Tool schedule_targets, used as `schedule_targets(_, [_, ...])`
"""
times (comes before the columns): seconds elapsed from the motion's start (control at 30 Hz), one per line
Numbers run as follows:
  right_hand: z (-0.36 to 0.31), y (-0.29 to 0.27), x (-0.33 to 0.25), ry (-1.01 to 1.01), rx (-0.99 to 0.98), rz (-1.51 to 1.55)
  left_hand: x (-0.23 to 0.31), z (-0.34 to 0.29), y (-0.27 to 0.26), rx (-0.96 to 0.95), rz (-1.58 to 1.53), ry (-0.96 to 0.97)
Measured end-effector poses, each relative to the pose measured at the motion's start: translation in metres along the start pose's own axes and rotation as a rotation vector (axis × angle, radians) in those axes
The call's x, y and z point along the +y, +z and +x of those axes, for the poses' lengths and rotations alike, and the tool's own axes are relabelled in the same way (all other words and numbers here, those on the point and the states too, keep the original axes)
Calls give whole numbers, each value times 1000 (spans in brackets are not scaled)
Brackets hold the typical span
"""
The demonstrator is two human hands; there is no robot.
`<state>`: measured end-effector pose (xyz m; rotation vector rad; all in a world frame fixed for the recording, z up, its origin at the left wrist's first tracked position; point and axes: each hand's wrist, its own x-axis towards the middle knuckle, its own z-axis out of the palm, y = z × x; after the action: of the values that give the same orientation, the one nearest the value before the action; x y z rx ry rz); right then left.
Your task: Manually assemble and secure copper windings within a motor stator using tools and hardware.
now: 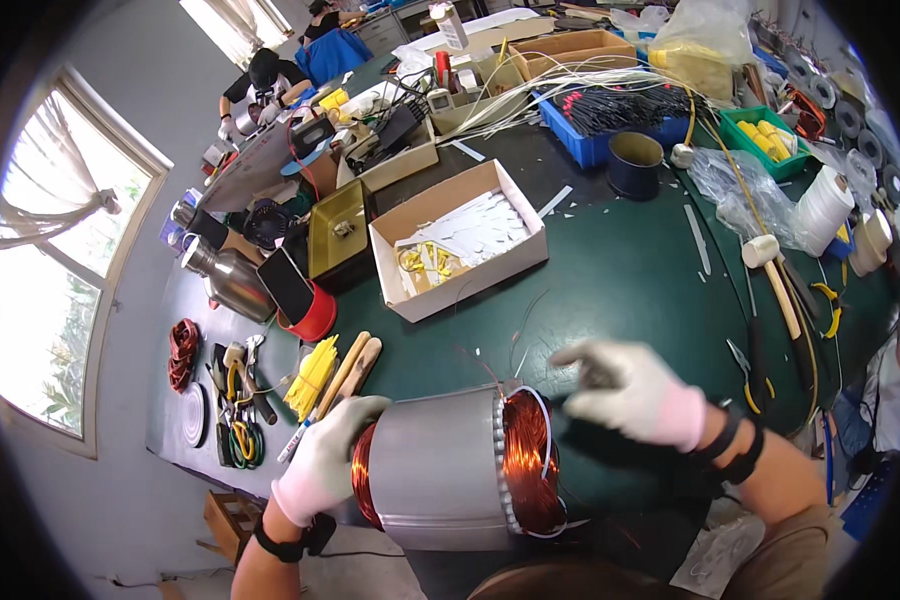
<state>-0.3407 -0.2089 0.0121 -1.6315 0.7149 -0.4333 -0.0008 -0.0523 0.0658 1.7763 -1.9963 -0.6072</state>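
Observation:
A grey metal motor stator (438,470) lies on its side at the table's near edge, with copper windings (532,460) bulging from its right end and more copper at its left end. White insulation pieces ring the right rim, and a white sleeve loops around that winding. My left hand (332,455), in a white glove, grips the stator's left end by the copper. Off to the right of the winding, my gloved right hand (635,392) is raised above the table, apart from the stator. Its index finger stretches left, the others partly bent, and nothing shows in it. Thin loose wires rise near the winding.
Beyond the stator stands a white cardboard box (460,285) of paper pieces. Yellow strips (313,378) and wooden sticks (355,365) lie left, near a steel bottle (232,285). At right are a mallet (770,280) and pliers (745,372). Another person (263,85) works far left.

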Motion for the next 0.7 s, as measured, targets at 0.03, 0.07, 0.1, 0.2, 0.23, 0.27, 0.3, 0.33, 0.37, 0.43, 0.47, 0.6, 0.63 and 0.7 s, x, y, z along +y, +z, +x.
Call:
schedule_targets(0.03, [-3,17,11,-118,29,-18,0,16,-2,-63,26,72])
schedule_targets(0.07, [5,31,25,-242,51,-39,1,29,-6,-70,27,92])
schedule_targets(0.1, [11,39,34,-245,63,-41,2,37,-12,-166,36,108])
schedule_targets(0.2, [23,49,33,-73,48,166,7,36,-16,-263,120,123])
schedule_targets(0.23, [20,45,25,-39,31,143,8,35,-17,-267,194,119])
schedule_targets(0.27, [17,44,19,-1,18,124,9,34,-16,-277,268,117])
schedule_targets(0.3, [19,48,25,-165,77,65,3,29,-14,-232,310,180])
schedule_targets(0.33, [18,46,22,-152,91,81,6,27,-14,-255,310,186])
schedule_targets(0.37, [18,41,13,-217,71,60,13,23,-14,-160,400,213])
schedule_targets(0.43, [17,37,1,-352,70,16,26,12,-10,36,586,273])
schedule_targets(0.47, [13,38,-5,-420,96,-15,26,1,-4,141,689,338])
schedule_targets(0.6, [9,42,-2,-533,37,147,0,-48,20,465,660,184])
schedule_targets(0.63, [5,38,4,-578,70,-59,-5,-53,35,550,425,83])
schedule_targets(0.7, [-26,19,9,-519,172,-12,-12,-67,44,563,102,-156])
